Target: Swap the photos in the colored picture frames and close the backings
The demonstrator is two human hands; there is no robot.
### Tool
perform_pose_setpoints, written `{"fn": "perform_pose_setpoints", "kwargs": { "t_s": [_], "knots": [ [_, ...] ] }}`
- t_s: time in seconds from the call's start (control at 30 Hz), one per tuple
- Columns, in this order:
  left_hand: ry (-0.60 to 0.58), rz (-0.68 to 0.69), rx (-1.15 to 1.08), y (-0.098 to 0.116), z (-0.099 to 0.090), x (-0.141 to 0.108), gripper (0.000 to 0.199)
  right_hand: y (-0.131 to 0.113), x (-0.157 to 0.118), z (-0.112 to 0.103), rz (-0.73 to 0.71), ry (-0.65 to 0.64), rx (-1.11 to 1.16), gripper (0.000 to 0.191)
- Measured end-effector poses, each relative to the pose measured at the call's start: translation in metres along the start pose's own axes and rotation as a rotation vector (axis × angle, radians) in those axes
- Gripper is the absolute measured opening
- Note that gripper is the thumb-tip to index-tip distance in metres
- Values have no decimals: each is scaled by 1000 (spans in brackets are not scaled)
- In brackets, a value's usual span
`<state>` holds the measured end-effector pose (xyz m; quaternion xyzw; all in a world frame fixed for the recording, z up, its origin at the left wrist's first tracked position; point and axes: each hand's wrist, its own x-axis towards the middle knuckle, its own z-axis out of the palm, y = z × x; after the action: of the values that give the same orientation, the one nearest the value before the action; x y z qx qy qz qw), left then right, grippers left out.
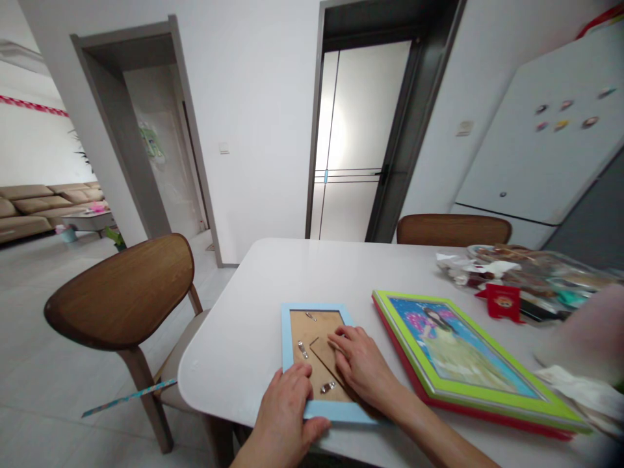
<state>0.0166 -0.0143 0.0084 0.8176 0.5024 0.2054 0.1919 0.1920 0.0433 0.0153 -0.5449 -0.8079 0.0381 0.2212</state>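
Resting the left hand [287,402], with its thumb spread from the fingers, on the near left corner of the blue frame [286,338], back side up by the near edge of the white tabletop [234,338]. Reaching over the brown board [322,327] inside with the bent right hand [361,364]; cannot tell if pinching anything. Further right, along the same edge, a green frame [461,351] on a red one [502,420].

Through a single head-worn camera we look forward and down, close above our bare hands [359,365], across the smooth white rounded-corner worktop [234,338] to the plain white wall [263,84] well beyond.
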Motion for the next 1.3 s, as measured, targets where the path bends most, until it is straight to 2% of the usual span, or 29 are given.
{"fn": "perform_pose_setpoints", "kwargs": {
  "t_s": [0.2, 0.43, 0.6, 0.73, 0.83, 1.03, 1.17, 1.3],
  "knots": [
    [23, 21, -22, -2, 0, 0, 37, -31, 13, 12, -160, -139, 24, 27],
    [41, 29, -64, -4, 1, 0, 37, -31, 13, 11, -248, -196, -51, 16],
    [61, 55, -75, -4, 0, -1, 31, -29, 12, 3, -215, -182, 90, 23],
    [68, 52, -73, -4, 0, -2, 26, -21, 0, -10, -212, -226, 244, 26],
    [63, 48, -61, -4, 0, -1, 27, -18, -17, -19, -266, -268, 220, 26],
    [64, 48, -52, -4, 0, -2, 27, -23, -42, -32, -334, -261, 216, 33],
    [63, 46, -57, -4, 0, -3, 31, -18, -33, -29, -291, -228, 256, 30],
    [75, 51, -64, -3, 0, -2, 31, -4, 7, -9, -55, -77, 223, 29]
  ]
}}
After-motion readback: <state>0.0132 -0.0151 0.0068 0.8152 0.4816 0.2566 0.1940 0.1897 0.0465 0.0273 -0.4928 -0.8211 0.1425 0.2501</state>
